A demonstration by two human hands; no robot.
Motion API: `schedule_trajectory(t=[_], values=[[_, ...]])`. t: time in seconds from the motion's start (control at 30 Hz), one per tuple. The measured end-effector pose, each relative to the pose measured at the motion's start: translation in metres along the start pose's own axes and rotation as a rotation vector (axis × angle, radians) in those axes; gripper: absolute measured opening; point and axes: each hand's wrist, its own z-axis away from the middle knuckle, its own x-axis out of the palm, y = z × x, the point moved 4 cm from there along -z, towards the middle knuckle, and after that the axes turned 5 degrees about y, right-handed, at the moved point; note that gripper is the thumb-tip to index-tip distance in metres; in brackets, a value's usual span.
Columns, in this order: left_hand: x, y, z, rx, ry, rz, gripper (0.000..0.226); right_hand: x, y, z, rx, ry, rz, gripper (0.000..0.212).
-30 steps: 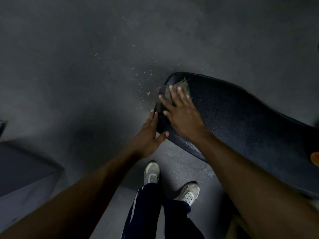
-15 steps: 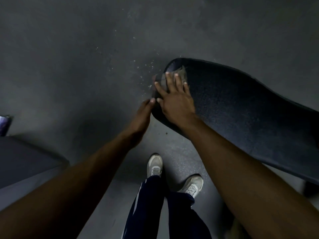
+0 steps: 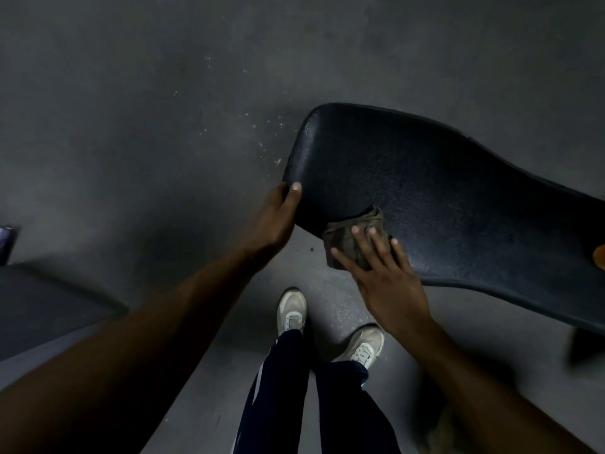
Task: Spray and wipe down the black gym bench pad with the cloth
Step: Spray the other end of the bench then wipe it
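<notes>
Left hand (image 3: 273,217) clamps the end edge of the black bench pad (image 3: 425,198), thumb on top. Right hand (image 3: 389,276), fingers spread flat, presses the cloth (image 3: 352,237) onto the pad's near edge, just right of that grip.

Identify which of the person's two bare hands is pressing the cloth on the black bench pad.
The right hand: its spread fingers lie flat on the crumpled brownish cloth at the black textured bench pad's near edge. The left hand only grips the pad's end, clothless.

A dark grey concrete floor (image 3: 137,119) is seen throughout, dimly lit. Pale specks (image 3: 262,132) are scattered up-left of the grip. A dark low block (image 3: 42,306) is noted far left of it.
</notes>
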Motion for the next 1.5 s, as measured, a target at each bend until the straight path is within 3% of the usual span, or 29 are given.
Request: schedule_trajectory(t=[0.07,0.17,0.27,0.5,0.67,0.83,1.27,1.37,1.5], values=[[0.005,-0.006,0.001,0.063,0.021,-0.084,0.053,-0.001,0.001,-0.009,0.051,0.017,-0.022,0.085],[0.02,-0.016,0.004,0.112,0.088,-0.395,0.075,-0.009,-0.003,-0.047,0.137,0.058,-0.096,0.082],[0.038,-0.015,0.008,0.119,0.155,-0.573,0.078,-0.011,-0.008,-0.064,0.15,0.037,-0.15,0.086],[0.069,0.01,0.012,0.217,0.158,-0.764,0.076,0.013,0.019,0.029,0.158,0.043,-0.133,0.095],[0.108,0.025,0.017,0.327,0.054,-0.865,0.076,0.029,0.076,0.104,0.379,-0.013,-0.135,0.102],[0.162,0.029,0.029,0.397,-0.048,-0.941,0.077,0.039,0.142,0.145,0.62,-0.043,-0.178,0.093],[0.278,0.043,0.074,0.42,-0.212,-1.106,0.079,0.013,0.229,0.241,0.978,-0.188,-0.43,0.08],[0.309,0.058,0.083,0.455,-0.227,-1.117,0.081,0.008,0.25,0.27,1.163,-0.014,-0.622,0.07],[0.359,0.088,0.095,0.503,-0.248,-1.123,0.083,-0.005,0.279,0.305,1.369,0.378,-1.045,0.022]])
